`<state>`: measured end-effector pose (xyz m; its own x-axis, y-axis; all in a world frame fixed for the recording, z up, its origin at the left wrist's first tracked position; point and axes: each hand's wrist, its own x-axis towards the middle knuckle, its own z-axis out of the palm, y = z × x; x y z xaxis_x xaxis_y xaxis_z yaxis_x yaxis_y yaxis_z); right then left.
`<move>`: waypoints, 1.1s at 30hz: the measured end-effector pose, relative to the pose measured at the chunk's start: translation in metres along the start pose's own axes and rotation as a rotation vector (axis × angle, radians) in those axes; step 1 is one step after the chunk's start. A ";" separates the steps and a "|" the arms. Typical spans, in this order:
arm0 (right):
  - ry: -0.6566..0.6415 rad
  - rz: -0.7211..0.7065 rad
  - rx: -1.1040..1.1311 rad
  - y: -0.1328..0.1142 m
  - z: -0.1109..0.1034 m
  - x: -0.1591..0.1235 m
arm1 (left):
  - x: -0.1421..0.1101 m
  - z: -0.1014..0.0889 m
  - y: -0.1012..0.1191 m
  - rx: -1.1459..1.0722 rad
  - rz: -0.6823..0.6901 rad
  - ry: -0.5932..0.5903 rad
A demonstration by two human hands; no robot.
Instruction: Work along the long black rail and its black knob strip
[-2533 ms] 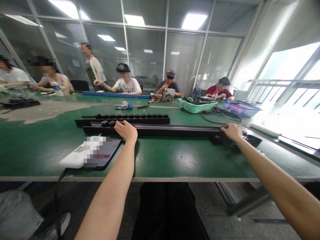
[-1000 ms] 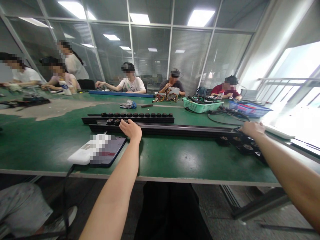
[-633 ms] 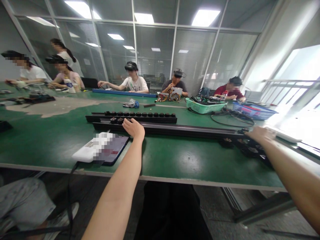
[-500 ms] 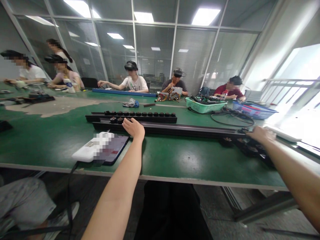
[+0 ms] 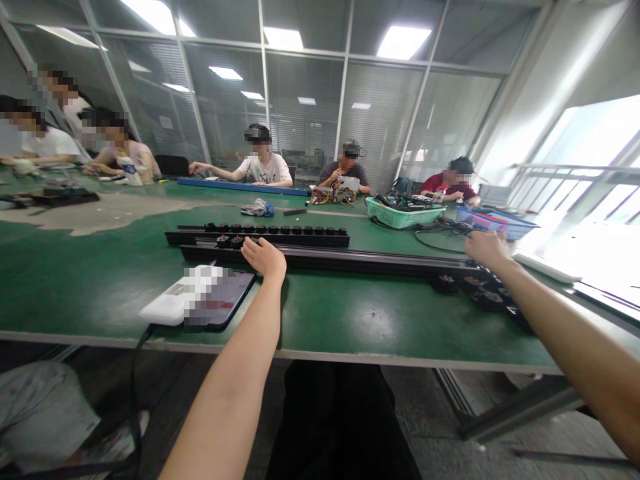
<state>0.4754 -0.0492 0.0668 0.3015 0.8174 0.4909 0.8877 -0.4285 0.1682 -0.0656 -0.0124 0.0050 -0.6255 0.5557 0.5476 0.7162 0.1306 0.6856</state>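
Observation:
A long black rail (image 5: 350, 261) lies across the green table (image 5: 325, 320), with a shorter black strip of round sockets (image 5: 260, 235) just behind it. My left hand (image 5: 265, 257) rests palm down on the rail's left part, fingers curled over its far edge. My right hand (image 5: 487, 248) hovers above the rail's right end, raised off it; its fingers point away and I cannot see whether it holds anything. Small black socket pieces (image 5: 487, 293) lie on the table below it.
A dark tablet on a white pad (image 5: 200, 303) lies near the front edge, its cable hanging off. A green basket (image 5: 403, 215) and blue basket (image 5: 493, 223) with cables stand at the back right. Several people sit along the far side.
My right hand has lifted off the rail's right end and moved up and slightly left. My left hand stays on the rail. The camera has shifted a little.

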 end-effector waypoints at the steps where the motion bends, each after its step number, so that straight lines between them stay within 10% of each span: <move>1: -0.031 -0.048 0.089 -0.014 -0.008 -0.002 | 0.000 -0.001 -0.001 0.000 0.001 0.002; 15: 0.001 -0.657 0.515 -0.232 -0.074 -0.111 | 0.006 -0.005 -0.006 0.008 0.016 0.039; 33: -0.060 -0.869 0.840 -0.385 -0.092 -0.118 | 0.010 -0.009 -0.004 -0.059 -0.024 0.075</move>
<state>0.0661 -0.0157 0.0227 -0.5116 0.7347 0.4455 0.7445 0.6379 -0.1970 -0.0775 -0.0145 0.0122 -0.6653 0.4896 0.5637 0.6827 0.0933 0.7247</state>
